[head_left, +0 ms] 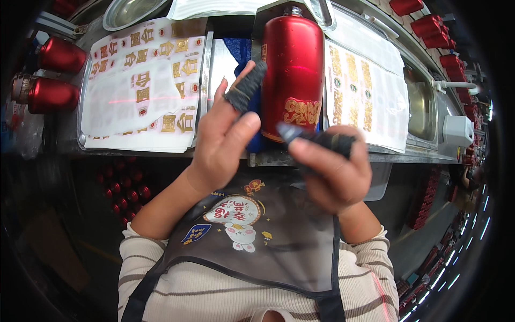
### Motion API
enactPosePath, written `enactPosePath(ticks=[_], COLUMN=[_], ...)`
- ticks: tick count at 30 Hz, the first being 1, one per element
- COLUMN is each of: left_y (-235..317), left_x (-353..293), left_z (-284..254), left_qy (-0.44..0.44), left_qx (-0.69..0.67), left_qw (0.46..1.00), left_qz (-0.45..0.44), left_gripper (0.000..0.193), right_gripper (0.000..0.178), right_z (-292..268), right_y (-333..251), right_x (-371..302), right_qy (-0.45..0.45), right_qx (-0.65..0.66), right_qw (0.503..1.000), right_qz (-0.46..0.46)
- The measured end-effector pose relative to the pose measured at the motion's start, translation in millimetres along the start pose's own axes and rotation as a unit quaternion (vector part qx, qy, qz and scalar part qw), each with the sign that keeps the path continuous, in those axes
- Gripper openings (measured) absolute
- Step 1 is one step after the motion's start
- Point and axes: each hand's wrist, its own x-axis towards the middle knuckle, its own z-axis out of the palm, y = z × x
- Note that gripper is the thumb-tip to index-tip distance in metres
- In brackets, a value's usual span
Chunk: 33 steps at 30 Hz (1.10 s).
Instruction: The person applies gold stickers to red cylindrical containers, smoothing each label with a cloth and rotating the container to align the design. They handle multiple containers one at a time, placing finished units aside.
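A glossy red bottle [294, 70] lies on its side, neck pointing away from me, with a gold emblem [301, 112] near its base. Beneath it, a blue cloth [236, 51] shows at the left. My left hand [220, 134] is open beside the bottle, thumb apart, and its black-wrapped finger reaches the bottle's left side. My right hand [338, 174], smeared by motion, is closed in front of the bottle's base. It pinches a small blue-grey flat piece [289, 132] whose kind is unclear; a black wrap covers a finger there too.
Sheets of gold and red decals [142, 91] lie on a tray at left, and more decal sheets [370, 91] at right. Two red bottles [56, 96] stand at far left. A sink [421, 102] with a white tap [456, 86] and a white jug [457, 131] are at right.
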Motion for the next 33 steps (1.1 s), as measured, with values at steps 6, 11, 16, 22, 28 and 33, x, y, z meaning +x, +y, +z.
enactPosePath(ticks=[6, 11, 16, 22, 28, 33], left_y=[-4.0, -4.5, 5.8, -11.0, -18.0, -26.4], left_x=[-15.9, -6.6, 12.5, 14.2, 13.1, 10.1], left_z=[19.5, 24.1, 41.4, 36.3, 25.8, 7.0], left_qy=[-0.023, 0.007, 0.017, 0.054, 0.03, -0.085], left_qx=[0.303, 0.341, 0.378, 0.418, 0.375, 0.418], left_qw=[0.943, 0.93, 0.91, 0.884, 0.906, 0.896], left_qz=[0.139, 0.136, 0.17, 0.202, 0.197, 0.124], left_gripper=[0.056, 0.07, 0.077, 0.089, 0.105, 0.105], right_gripper=[0.047, 0.041, 0.023, 0.027, 0.016, 0.017], right_z=[-10.8, -10.2, -3.9, 5.2, 1.9, -8.8], right_y=[15.7, 13.0, 48.1, 40.6, 13.8, 37.0], right_x=[-11.1, -12.7, -8.5, -21.8, -11.4, -23.8], right_qy=[0.037, 0.03, 0.191, 0.199, 0.15, 0.212], right_qx=[0.054, 0.152, 0.254, 0.293, 0.206, 0.298], right_qw=[0.993, 0.978, 0.854, 0.816, 0.906, 0.82], right_qz=[0.101, 0.139, 0.411, 0.457, 0.338, 0.441])
